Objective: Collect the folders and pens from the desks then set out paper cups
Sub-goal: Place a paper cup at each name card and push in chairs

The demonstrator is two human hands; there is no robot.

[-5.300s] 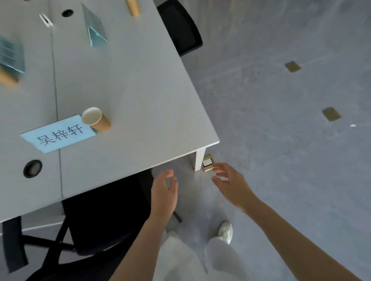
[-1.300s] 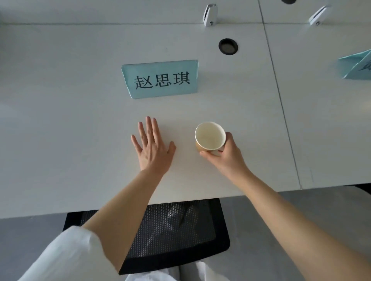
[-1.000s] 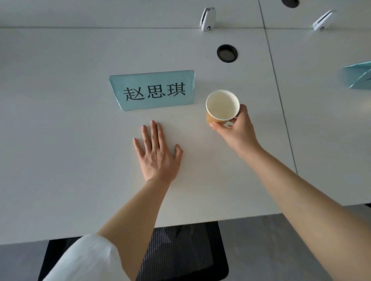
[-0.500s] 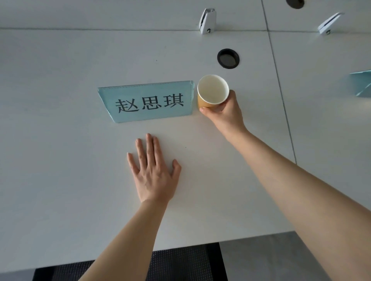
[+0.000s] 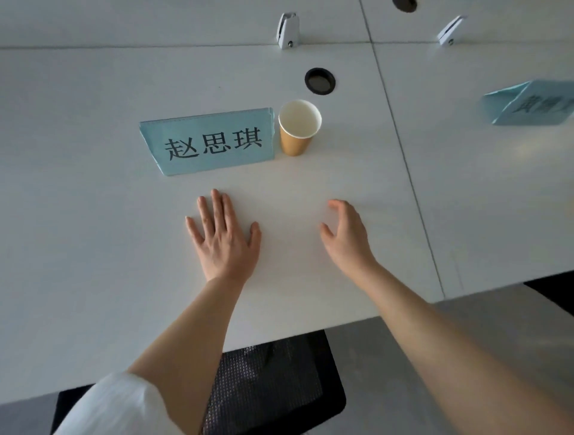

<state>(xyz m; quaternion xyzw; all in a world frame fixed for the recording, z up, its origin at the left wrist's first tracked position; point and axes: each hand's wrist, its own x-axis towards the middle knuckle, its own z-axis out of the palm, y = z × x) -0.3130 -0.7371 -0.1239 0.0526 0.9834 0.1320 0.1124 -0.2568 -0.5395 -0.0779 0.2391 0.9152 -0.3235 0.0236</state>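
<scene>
Cup (image 5: 298,127) stands upright ahead of the right hand (image 5: 347,236), which hangs loose and empty, well apart from it. Left hand (image 5: 224,236) lies flat on the desk (image 5: 93,217). Name card (image 5: 208,140) beside the cup reads 赵思琪; the far-right card (image 5: 532,104) is cut off and too blurry to read.

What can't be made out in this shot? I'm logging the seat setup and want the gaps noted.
- Second name card, head view: blurred, cut by the right edge, text unreadable.
- Chair: mostly hidden under the desk and behind the left arm.
- Paper cup: its bottom inside is washed out.
- Upper cable hole: cut by the top edge.
</scene>
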